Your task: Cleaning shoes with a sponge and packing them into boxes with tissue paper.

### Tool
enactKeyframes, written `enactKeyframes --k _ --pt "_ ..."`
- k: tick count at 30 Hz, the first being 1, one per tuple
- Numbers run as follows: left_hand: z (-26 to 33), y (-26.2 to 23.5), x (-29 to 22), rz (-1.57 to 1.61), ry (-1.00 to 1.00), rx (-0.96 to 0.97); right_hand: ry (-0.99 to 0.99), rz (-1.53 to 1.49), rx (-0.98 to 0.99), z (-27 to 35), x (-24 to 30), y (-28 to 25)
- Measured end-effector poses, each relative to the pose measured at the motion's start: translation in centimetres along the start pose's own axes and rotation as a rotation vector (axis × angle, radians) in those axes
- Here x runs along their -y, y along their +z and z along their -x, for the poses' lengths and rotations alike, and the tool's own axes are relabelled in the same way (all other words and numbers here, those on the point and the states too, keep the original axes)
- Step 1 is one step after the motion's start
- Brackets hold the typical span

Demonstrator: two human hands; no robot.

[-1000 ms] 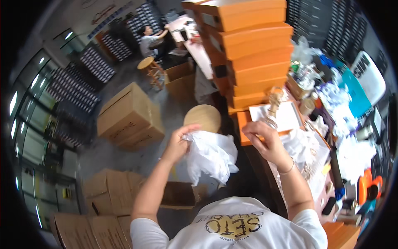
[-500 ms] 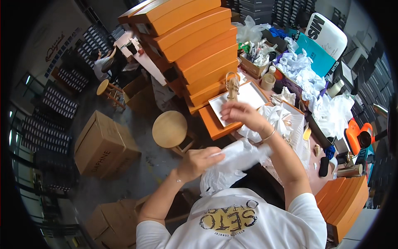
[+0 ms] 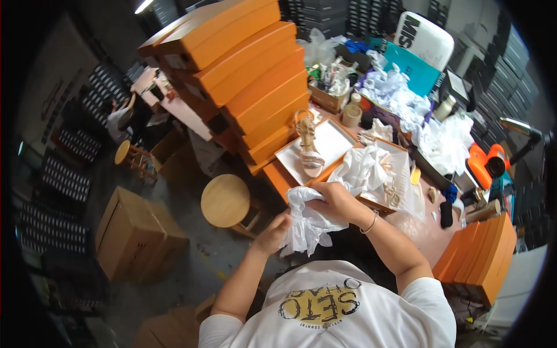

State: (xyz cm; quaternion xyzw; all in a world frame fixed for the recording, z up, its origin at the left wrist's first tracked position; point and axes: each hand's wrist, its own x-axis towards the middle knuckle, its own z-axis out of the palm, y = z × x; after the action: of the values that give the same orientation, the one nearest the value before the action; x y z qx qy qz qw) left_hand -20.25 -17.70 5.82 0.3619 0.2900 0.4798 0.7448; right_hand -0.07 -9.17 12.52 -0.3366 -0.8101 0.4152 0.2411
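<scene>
Both of my hands grip one crumpled sheet of white tissue paper (image 3: 310, 229) in front of my chest. My left hand (image 3: 271, 234) is closed on its left side. My right hand (image 3: 333, 203), with a bracelet at the wrist, is closed on the upper right part. Just beyond the paper, a strappy tan sandal (image 3: 308, 148) rests in an open orange tray with a white inside (image 3: 339, 133). Right of it stands an open shoebox (image 3: 400, 156) with loose tissue and another sandal (image 3: 392, 196) partly in view.
Tall stacked orange shoeboxes (image 3: 255, 75) rise at the far left of the table; more orange boxes (image 3: 478, 261) stand at the right. Crumpled paper (image 3: 400, 95), bottles and an orange tool (image 3: 486, 161) crowd the table. A round stool (image 3: 225, 200) and cardboard box (image 3: 136, 235) are on the floor.
My right hand has come back from beside the sandal to the tissue paper, which both hands now hold bunched up. The view has shifted slightly.
</scene>
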Motion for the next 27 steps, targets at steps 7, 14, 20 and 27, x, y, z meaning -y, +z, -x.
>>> enactKeyframes --k 7,14,20,27 --pt "-3.0 0.3 1.7 -0.474 -0.007 -0.242 -0.004 -0.085 -0.073 3.8 -2.1 -0.4" --pt "-6.7 4.2 1.7 -0.171 -0.173 0.043 0.352 -0.75 -0.177 7.9 -4.8 -4.4" --pt "-9.7 6.6 2.1 -0.594 -0.602 0.256 0.286 -0.559 -0.137 12.0 -9.4 -10.3" --pt "-17.3 11.0 7.8 -0.67 -0.314 0.066 0.135 -0.22 -0.166 13.7 -13.7 -14.3"
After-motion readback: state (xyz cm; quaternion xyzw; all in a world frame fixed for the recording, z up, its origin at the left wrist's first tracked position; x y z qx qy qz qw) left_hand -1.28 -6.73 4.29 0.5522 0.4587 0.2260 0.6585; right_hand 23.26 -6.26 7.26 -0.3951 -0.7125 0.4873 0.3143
